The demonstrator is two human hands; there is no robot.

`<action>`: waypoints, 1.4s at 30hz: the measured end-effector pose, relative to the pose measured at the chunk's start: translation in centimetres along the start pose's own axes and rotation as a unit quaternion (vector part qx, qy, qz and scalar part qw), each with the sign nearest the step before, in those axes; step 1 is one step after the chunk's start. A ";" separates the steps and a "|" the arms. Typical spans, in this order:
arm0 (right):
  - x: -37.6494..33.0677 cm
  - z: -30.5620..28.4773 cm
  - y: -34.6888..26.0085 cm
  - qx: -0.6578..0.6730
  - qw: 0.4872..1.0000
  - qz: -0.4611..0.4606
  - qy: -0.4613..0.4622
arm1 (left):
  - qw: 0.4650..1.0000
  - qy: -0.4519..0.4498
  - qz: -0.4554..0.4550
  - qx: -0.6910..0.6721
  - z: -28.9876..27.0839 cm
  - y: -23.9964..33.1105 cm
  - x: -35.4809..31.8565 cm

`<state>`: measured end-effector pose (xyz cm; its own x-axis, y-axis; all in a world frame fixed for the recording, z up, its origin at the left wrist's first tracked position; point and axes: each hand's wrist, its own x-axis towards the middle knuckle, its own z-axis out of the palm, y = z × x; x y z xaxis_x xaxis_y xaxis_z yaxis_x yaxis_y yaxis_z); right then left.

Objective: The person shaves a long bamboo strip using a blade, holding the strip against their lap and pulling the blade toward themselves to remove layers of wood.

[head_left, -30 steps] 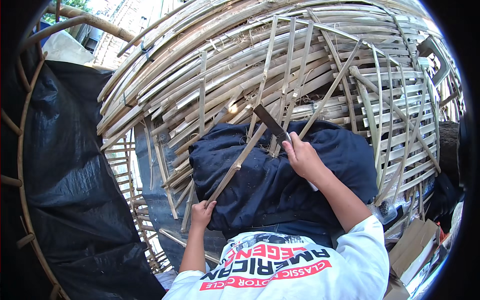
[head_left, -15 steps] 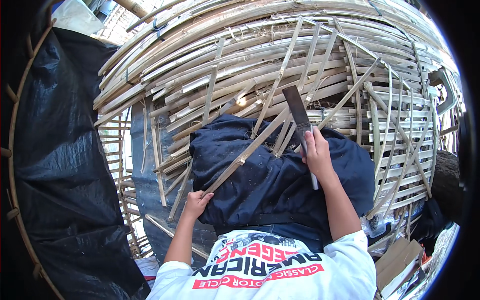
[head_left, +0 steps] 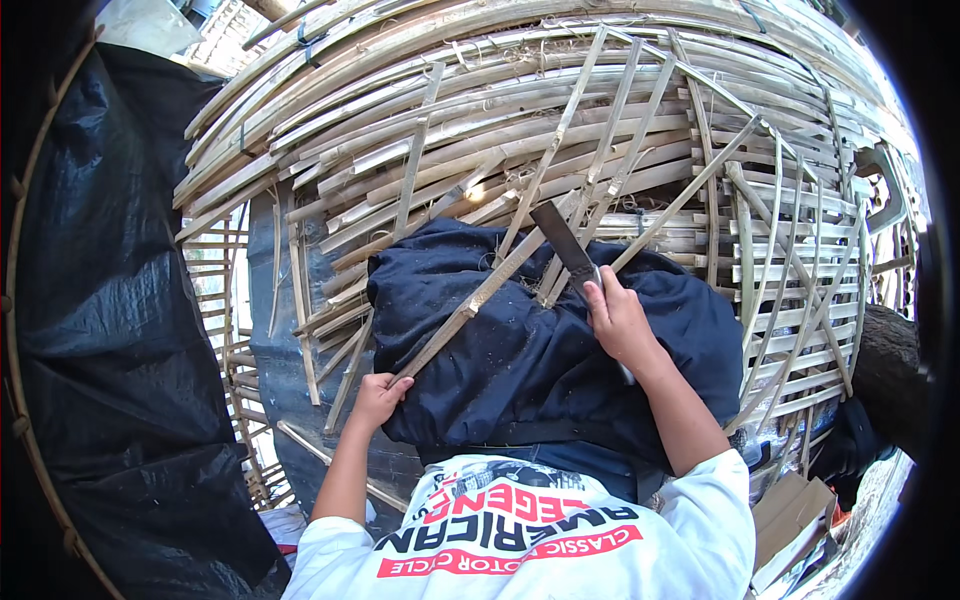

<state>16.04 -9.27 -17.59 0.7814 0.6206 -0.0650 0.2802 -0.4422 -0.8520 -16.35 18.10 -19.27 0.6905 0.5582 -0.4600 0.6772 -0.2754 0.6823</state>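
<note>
- A broad heap of pale, split bamboo strips [head_left: 400, 85] fills the far side, bound in places by dark ties [head_left: 308, 50]; its upper edge is cut off from my sight.
- A tall, creased black plastic sheet [head_left: 110, 320] hangs at the left, hiding whatever lies behind.
- A bunched navy-blue cloth [head_left: 540, 370] covers the lap, so I can't make out the legs.
- A white short-sleeved T-shirt [head_left: 660, 570] carries black, red and white lettering, upside down from here and partly lost in folds.
- A brown cardboard box [head_left: 790, 510] sits low on the right, partly obscured.
- A long, straight, pale bamboo slat [head_left: 470, 308] slants over the cloth toward the heap, with loose strips [head_left: 566, 110] crowding its far end.
- A knife with a broad, dark metal blade [head_left: 563, 243] crosses the slat's upper part; whether they touch, I can't tell.
- The right hand [head_left: 620, 318] is wrapped round the knife's handle, covering most of it.
- The left hand [head_left: 380, 400] grips the slat's near end.
</note>
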 end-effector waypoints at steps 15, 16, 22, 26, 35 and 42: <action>0.2 1.5 -0.3 0.028 0.999 0.015 -0.034 | 1.000 0.014 0.017 0.000 0.6 -0.5 0.1; -0.1 2.1 -0.1 0.004 0.998 -0.008 -0.058 | 1.000 0.015 0.008 0.001 0.3 -0.4 0.3; 1.5 1.6 -1.1 0.149 0.988 0.043 0.002 | 1.000 0.009 0.000 -0.025 0.4 -0.2 0.5; 0.8 3.2 -0.6 -0.019 0.999 -0.049 -0.003 | 0.995 -0.047 -0.053 -0.065 -0.7 0.5 0.8; 0.1 3.0 -1.4 -0.001 0.987 -0.018 -0.158 | 0.989 -0.070 -0.112 -0.069 -0.9 0.7 0.9; 1.9 3.0 -1.2 0.056 0.998 0.011 0.006 | 0.990 -0.050 -0.065 -0.117 -0.1 0.3 1.1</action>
<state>15.53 -5.62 -18.29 0.7938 0.6031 -0.0783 0.1997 -0.3802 -0.9031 -15.35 18.73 -19.50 0.6303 0.4942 -0.5987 0.6928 -0.0101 0.7211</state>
